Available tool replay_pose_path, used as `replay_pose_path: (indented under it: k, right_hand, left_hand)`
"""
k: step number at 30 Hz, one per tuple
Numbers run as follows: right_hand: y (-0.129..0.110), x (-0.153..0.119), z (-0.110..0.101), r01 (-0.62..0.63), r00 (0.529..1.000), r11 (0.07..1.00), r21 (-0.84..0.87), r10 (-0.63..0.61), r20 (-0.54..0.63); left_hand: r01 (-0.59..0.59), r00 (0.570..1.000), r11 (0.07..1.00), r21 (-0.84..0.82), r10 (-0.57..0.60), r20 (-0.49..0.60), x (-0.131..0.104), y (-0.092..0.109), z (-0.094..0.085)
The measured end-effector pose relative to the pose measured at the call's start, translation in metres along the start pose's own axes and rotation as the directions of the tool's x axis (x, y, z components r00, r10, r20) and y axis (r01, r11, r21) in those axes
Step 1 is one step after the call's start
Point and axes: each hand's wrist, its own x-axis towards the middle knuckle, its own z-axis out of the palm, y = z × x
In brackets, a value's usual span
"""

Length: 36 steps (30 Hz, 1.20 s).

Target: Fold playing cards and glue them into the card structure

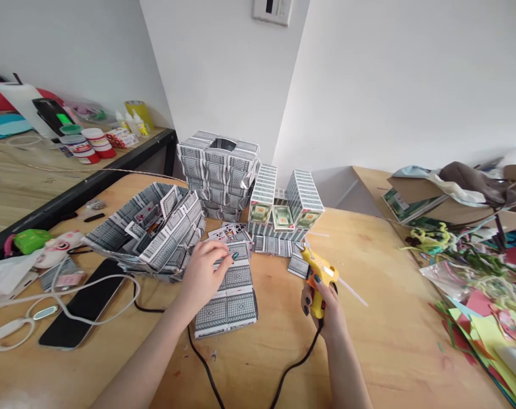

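My right hand [324, 301] grips a yellow hot glue gun [318, 270] by its handle, with the nozzle pointing up and left. A clear glue stick juts from its back, and a black cord runs down from the handle. My left hand [204, 270] is over the upper left part of a flat panel of joined playing cards [236, 295], backs up. Its thumb and fingers are pinched together; whatever is between them is hidden or too small to name. Several loose playing cards [230, 232] lie just beyond that panel.
Left stands a card-built basket [155, 227] with cards inside; behind is a tall card-built box [219, 176]. Stacked card packs [264, 196] stand at the middle back. A phone [81, 307] and white cable lie left. Coloured scraps [479, 324] and an open carton [449, 210] are right.
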Motion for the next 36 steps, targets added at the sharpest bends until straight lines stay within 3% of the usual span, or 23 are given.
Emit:
replay_pose_path:
  k: [4,8,12,16,22,29,36]
  right_hand:
    - [-0.002,0.000,-0.004,-0.003,1.000,0.999,-0.050,0.002,-0.016]
    - [-0.002,0.003,-0.007,0.013,0.999,0.974,-0.225,-0.021,-0.035]
    - [0.005,0.008,-0.005,-0.030,0.993,0.893,-0.450,-0.024,-0.113]
    - [0.017,0.013,0.000,-0.087,0.989,0.827,-0.556,0.002,-0.151]
    - [0.031,0.022,0.002,-0.110,0.977,0.762,-0.638,-0.033,-0.209]
    - [0.030,0.023,0.007,-0.129,0.972,0.741,-0.659,-0.037,-0.231]
    - [0.031,0.023,0.013,-0.100,0.982,0.751,-0.653,-0.033,-0.187]
  left_hand:
    - [0.134,0.990,0.989,0.067,-0.130,-0.057,-0.031,-0.007,-0.011]
    - [0.299,0.952,0.954,0.008,-0.298,-0.065,-0.059,-0.012,-0.007]
    - [0.472,0.859,0.850,-0.236,-0.503,-0.097,-0.076,-0.018,0.006]
    - [0.553,0.772,0.711,-0.434,-0.633,-0.053,-0.083,-0.022,0.014]
    - [0.598,0.736,0.605,-0.525,-0.674,0.062,-0.087,-0.028,0.010]
    - [0.578,0.764,0.631,-0.518,-0.641,0.072,-0.091,-0.036,0.012]
    - [0.608,0.755,0.623,-0.493,-0.646,0.115,-0.091,-0.035,0.009]
